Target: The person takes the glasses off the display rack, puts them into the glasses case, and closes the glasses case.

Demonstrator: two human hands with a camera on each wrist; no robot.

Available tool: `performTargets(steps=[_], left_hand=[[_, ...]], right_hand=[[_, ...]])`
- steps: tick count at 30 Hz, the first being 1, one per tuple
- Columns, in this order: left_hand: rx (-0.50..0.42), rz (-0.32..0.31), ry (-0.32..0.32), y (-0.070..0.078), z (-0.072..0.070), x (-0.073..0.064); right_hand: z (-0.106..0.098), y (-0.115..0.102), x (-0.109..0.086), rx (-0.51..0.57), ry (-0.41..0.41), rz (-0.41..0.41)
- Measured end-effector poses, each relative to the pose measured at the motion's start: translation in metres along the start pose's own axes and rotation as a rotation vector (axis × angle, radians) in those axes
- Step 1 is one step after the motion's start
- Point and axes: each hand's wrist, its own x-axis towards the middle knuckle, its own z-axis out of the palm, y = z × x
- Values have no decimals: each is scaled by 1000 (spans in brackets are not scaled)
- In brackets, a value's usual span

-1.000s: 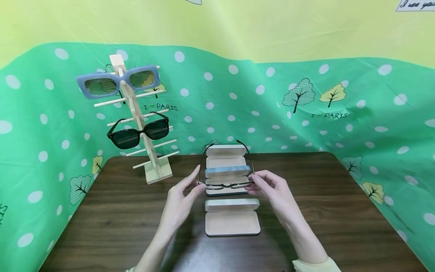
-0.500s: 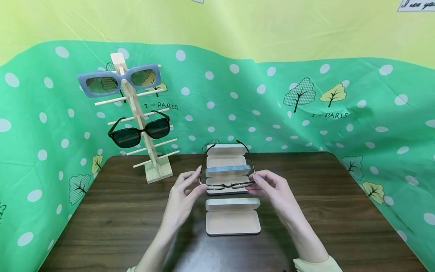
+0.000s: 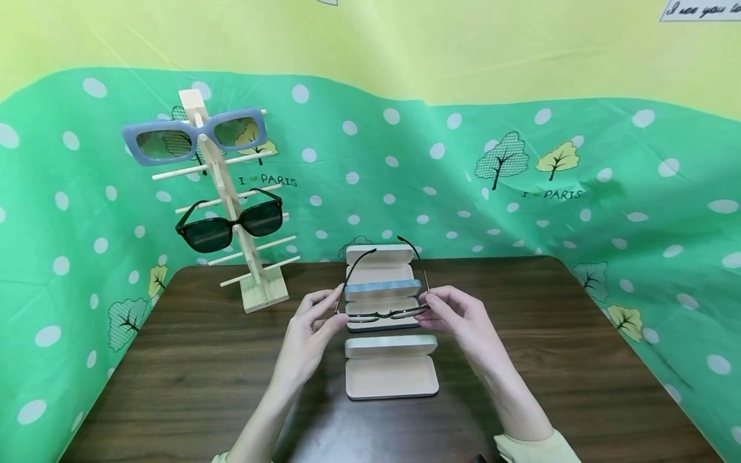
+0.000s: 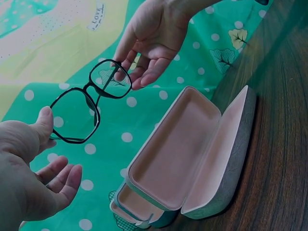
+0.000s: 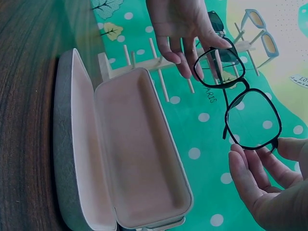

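Glasses (image 3: 384,316) above worktop (image 3: 579,373), long axis left-right, temples (image 3: 422,266) pointing far. Left hand (image 3: 308,339), right hand (image 3: 465,325): fingers pinching one end each.

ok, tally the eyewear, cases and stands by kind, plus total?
Sunglasses: 2 (blue-framed pair, black-framed pair)
Clear-lens eyeglasses: 1
Open hard eyeglass cases: 3 (back case, blue-lidded middle case, front case)
Wooden display stand: 1
Total: 7
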Motion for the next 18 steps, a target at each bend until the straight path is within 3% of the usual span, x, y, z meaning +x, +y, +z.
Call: performTargets(steps=[18], left_hand=[[-6,28,15,0,0,0]], right_hand=[[0,0,0,-14,-1,-2]])
